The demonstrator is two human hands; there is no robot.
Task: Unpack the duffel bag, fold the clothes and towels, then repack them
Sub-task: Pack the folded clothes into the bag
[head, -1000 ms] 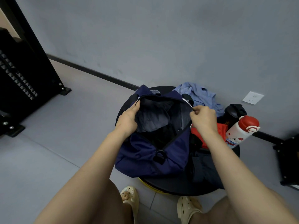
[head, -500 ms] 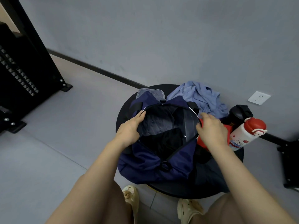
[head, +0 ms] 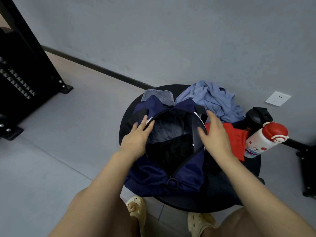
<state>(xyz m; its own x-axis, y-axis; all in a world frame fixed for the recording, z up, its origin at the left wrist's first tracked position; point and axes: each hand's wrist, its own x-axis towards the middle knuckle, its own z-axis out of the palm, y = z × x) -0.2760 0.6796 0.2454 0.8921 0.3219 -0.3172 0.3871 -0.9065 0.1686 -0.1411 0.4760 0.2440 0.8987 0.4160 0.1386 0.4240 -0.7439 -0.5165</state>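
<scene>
A navy duffel bag (head: 153, 175) lies unzipped on a round black table (head: 253, 170). Dark grey and black cloth (head: 169, 132) shows inside its mouth. My left hand (head: 136, 139) rests on the left rim of the opening, fingers extended. My right hand (head: 215, 135) hovers over the right rim with fingers spread and straight, holding nothing. A crumpled light blue garment (head: 212, 98) lies behind the bag. A red cloth (head: 234, 135) sits to the right, partly under my right hand. A grey folded piece (head: 158, 95) pokes out behind the bag.
A white bottle with a red cap (head: 263, 139) and a black flask (head: 256, 117) stand at the table's right edge. A black metal rack (head: 22, 79) is at the left, another black frame (head: 307, 168) at the right. A wall socket (head: 277, 98) is nearby. My feet are under the table.
Both hands let go of the bag's rim they were pulling apart. Their fingers have straightened, and the right hand has lifted slightly over the right edge.
</scene>
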